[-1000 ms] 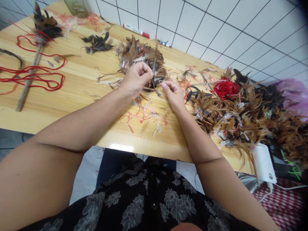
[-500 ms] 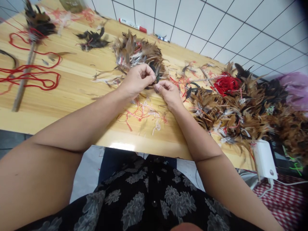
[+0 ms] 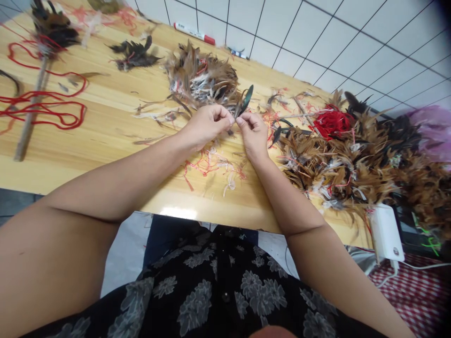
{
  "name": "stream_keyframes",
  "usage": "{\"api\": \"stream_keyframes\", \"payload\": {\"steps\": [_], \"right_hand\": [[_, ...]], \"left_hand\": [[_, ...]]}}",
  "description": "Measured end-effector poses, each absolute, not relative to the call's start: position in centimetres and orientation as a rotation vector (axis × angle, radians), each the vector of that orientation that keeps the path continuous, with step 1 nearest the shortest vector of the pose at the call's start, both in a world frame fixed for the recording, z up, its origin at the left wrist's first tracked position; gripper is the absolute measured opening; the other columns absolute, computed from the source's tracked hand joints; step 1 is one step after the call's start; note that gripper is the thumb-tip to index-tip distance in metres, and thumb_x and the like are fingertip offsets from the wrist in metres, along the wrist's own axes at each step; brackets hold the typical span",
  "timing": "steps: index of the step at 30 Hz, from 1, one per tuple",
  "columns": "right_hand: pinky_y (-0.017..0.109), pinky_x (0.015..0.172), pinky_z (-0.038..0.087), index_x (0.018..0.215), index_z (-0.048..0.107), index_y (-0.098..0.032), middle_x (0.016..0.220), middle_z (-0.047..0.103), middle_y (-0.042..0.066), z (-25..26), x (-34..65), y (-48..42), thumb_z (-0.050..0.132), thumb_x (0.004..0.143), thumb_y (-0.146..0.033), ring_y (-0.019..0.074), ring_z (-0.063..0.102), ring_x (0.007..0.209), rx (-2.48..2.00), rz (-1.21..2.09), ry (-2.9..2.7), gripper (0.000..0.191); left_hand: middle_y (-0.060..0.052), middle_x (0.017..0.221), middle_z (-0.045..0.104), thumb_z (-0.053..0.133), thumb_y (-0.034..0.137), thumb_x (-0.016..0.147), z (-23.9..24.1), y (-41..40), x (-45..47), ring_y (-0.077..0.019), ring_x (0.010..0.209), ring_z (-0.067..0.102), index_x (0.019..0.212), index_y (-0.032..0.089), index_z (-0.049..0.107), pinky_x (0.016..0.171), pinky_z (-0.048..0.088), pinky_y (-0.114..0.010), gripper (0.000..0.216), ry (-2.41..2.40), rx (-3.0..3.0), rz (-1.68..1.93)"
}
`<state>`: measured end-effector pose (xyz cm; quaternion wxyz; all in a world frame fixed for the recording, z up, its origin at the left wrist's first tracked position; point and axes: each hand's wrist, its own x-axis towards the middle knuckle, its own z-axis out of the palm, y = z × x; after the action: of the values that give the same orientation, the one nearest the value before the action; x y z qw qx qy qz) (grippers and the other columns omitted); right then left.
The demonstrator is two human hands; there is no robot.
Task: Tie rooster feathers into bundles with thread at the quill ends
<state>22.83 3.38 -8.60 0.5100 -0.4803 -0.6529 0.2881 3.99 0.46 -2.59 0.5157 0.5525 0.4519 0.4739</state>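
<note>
Over the wooden table, my left hand (image 3: 210,123) and my right hand (image 3: 255,135) meet fingertip to fingertip. A dark, green-glossed feather (image 3: 246,99) stands up between them, with a brownish one beside it. Both hands pinch at its lower end; the fingers hide the quill. Just behind my left hand lies a bundle of brown feathers (image 3: 204,75) with whitish quills and a bit of red. Below my hands, red and white string scraps (image 3: 214,164) are scattered on the table (image 3: 169,188).
At left lies a stick with dark feathers (image 3: 31,110), with red cord (image 3: 66,124) across it. A small black feather bunch (image 3: 134,54) and a marker (image 3: 193,34) are farther back. Right are a brown feather heap (image 3: 338,164), red string (image 3: 333,123) and a white charger (image 3: 386,232).
Both hands have shifted slightly right, and my left fingertips have come down to meet the right ones. The dark feather now shows upright between them.
</note>
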Motion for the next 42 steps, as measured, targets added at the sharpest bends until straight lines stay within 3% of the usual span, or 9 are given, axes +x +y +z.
{"api": "stream_keyframes", "payload": {"steps": [7,13,17,24,31,36,42], "right_hand": [[0.043,0.108,0.063,0.101,0.082,-0.026,0.103,0.075,0.004,-9.2,23.0,3.5,0.077,0.107,-0.076,0.0213,0.071,0.105,-1.089,0.560,-1.668,0.051],[0.042,0.100,0.063,0.099,0.075,-0.025,0.101,0.073,0.003,-9.1,22.6,3.5,0.072,0.105,-0.085,0.0203,0.068,0.099,-1.072,0.663,-1.674,0.061],[0.042,0.104,0.062,0.094,0.073,-0.025,0.100,0.073,0.003,-9.0,22.7,3.8,0.072,0.102,-0.089,0.0213,0.069,0.102,-1.042,0.699,-1.687,0.064],[0.041,0.100,0.060,0.092,0.073,-0.024,0.098,0.073,0.003,-9.2,22.9,4.0,0.079,0.105,-0.074,0.0216,0.067,0.098,-1.073,0.632,-1.787,0.052],[0.038,0.095,0.059,0.095,0.077,-0.024,0.096,0.073,0.003,-8.8,22.7,3.1,0.079,0.108,-0.066,0.0211,0.067,0.095,-1.123,0.660,-1.784,0.044],[0.038,0.095,0.059,0.095,0.078,-0.024,0.093,0.072,0.003,-8.4,22.3,2.8,0.082,0.102,-0.075,0.0201,0.067,0.092,-1.089,0.829,-1.740,0.052],[0.035,0.081,0.051,0.081,0.067,-0.024,0.082,0.062,0.000,-7.8,21.4,2.5,0.087,0.089,-0.089,0.0170,0.058,0.083,-1.088,0.948,-1.679,0.069]], "left_hand": [[0.002,0.069,0.068,0.074,-0.004,0.096,-1.7,0.0,4.4,-0.0108,0.064,0.062,0.076,0.019,0.067,0.065,0.049,-0.021,0.031,1.102,1.252,1.120],[0.003,0.068,0.066,0.086,-0.002,0.095,-2.0,0.4,4.1,-0.0104,0.061,0.062,0.077,0.020,0.061,0.063,0.050,-0.021,0.038,1.092,1.196,1.099],[0.003,0.069,0.065,0.092,0.000,0.091,-2.4,1.0,3.6,-0.0133,0.064,0.063,0.082,0.022,0.064,0.064,0.052,-0.024,0.037,1.022,1.189,1.087],[0.003,0.077,0.066,0.088,-0.008,0.087,-2.1,1.4,3.4,-0.0106,0.065,0.062,0.080,0.017,0.065,0.067,0.052,-0.024,0.035,0.878,1.120,1.103],[0.003,0.073,0.064,0.088,-0.004,0.090,-3.3,1.9,3.4,-0.0124,0.066,0.060,0.079,0.019,0.065,0.067,0.050,-0.025,0.034,0.911,1.186,1.163],[0.003,0.071,0.063,0.087,-0.001,0.087,-3.8,2.5,2.8,-0.0125,0.064,0.055,0.076,0.019,0.068,0.065,0.046,-0.026,0.030,0.941,1.259,1.167],[0.002,0.074,0.068,0.088,0.003,0.087,-3.8,2.6,2.6,-0.0147,0.069,0.059,0.079,0.019,0.072,0.070,0.048,-0.029,0.024,0.985,1.364,1.126]]}}
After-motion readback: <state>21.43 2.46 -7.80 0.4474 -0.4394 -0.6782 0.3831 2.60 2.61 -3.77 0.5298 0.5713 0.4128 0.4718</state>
